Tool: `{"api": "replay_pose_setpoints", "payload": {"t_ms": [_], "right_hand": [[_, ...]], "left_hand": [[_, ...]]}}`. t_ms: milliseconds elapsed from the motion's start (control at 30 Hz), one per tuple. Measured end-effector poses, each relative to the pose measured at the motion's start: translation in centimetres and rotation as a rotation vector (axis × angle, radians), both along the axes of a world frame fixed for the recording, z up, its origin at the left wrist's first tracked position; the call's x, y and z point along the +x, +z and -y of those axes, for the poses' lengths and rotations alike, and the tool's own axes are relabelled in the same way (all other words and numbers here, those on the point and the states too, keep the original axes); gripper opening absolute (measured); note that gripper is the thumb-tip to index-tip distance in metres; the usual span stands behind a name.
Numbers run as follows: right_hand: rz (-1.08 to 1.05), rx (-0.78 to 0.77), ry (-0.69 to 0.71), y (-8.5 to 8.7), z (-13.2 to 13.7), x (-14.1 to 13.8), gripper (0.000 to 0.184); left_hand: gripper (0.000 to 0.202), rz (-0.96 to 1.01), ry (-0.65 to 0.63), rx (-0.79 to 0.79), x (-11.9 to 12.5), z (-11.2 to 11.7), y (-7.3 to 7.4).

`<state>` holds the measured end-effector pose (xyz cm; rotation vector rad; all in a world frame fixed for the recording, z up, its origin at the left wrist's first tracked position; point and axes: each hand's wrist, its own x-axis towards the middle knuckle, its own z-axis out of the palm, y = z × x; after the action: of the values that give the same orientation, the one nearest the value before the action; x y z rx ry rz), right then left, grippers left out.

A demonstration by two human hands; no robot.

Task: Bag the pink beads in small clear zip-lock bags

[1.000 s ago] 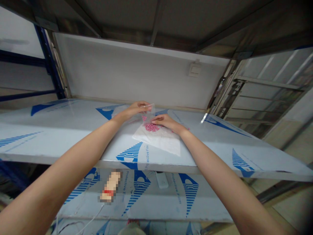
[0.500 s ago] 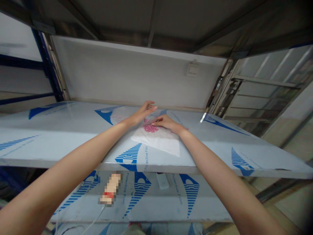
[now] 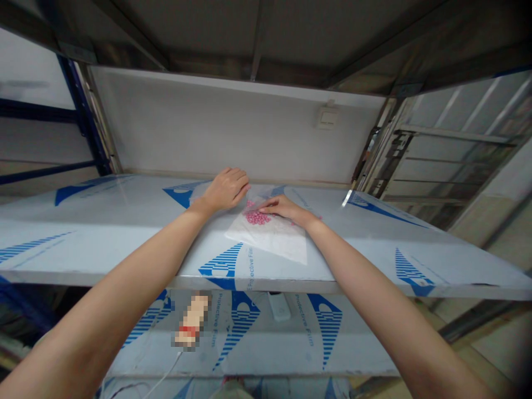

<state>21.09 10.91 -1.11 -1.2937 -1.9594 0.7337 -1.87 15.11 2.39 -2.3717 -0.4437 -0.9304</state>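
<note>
The plastic bag [image 3: 269, 237] lies flat on the steel shelf [image 3: 103, 235], near the front edge, and its lower part looks white. A small heap of pink beads [image 3: 256, 218] sits in its upper part; they seem to be inside the bag, but the plastic makes this a little hard to see.

The right hand [image 3: 285, 206] lies over the upper edge of the bag, just beside the beads. Its fingers are close together and stretched toward the left, resting on the plastic, and they pinch nothing.

The left hand [image 3: 226, 189] rests palm down on the shelf, just beside the top corner of the bag. Its fingers are pressed together and curve a little, and they also pinch nothing. I cannot tell if they touch the plastic.

Blue-printed protective film covers the shelf. Behind it stands a pale wall panel [image 3: 208, 130] with a small switch [image 3: 327, 117]. On the lower shelf [image 3: 286, 343] lie a white box [image 3: 279, 306] and a blurred object [image 3: 192, 320].
</note>
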Motion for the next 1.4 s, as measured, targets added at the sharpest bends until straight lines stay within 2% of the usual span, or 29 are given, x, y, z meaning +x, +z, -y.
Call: {"api": "replay_pose_setpoints", "payload": {"t_ms": [233, 667, 867, 1067, 1200, 1400], "right_hand": [[-0.004, 0.009, -0.022, 0.4, 0.5, -0.2, 0.017], [-0.042, 0.004, -0.051, 0.5, 0.3, 0.2, 0.026], [-0.025, -0.020, -0.016, 0.5, 0.6, 0.1, 0.024], [-0.105, 0.018, -0.079, 0.8, -0.1, 1.8, 0.033], [0.023, 0.038, -0.179, 0.6, -1.0, 3.7, 0.024], [0.177, -0.046, -0.145, 0.5, -1.0, 4.1, 0.012]], "left_hand": [[0.035, 0.030, -0.017, -0.014, 0.9, 0.6, -0.1], [0.034, 0.045, -0.035, -0.059, 0.7, 0.2, 0.0], [0.033, 0.060, -0.019, -0.056, 0.5, 0.0, 0.0], [0.034, 0.069, -0.006, -0.063, 0.8, 0.0, -0.2], [0.035, 0.054, 0.007, -0.046, 0.8, 0.1, -0.2], [0.038, 0.054, 0.006, 0.039, 1.0, 0.1, -0.3]]}}
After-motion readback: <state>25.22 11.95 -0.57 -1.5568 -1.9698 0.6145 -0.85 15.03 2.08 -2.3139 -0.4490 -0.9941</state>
